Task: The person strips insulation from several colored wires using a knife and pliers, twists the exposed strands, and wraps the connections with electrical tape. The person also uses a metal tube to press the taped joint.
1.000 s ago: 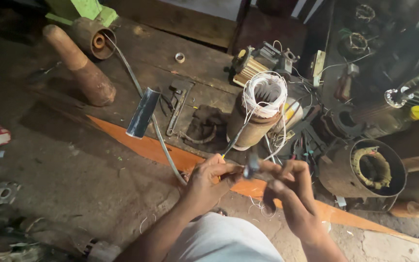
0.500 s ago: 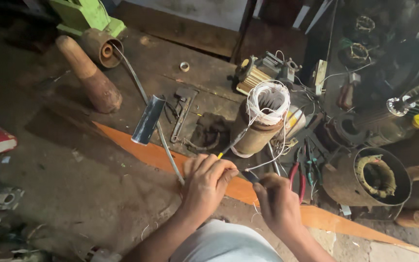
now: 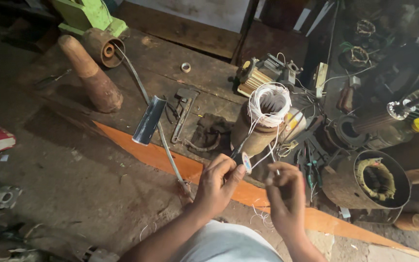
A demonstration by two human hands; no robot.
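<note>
White wire coil (image 3: 269,103) on a rusty cylinder, 12 o'clock of my hands on the bench (image 3: 170,73). Left hand (image 3: 215,184) pinches a small tape roll (image 3: 242,161); right hand (image 3: 285,190) pinches a strand. I judge steady tension keeps wire untangled.

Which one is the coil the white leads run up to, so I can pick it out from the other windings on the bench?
Start at the orange plank running along the bench edge. Just above the hands, a brown cylinder stands upright. The coil is the ring of white wire on its top. The other windings sit inside dark metal housings.
</note>
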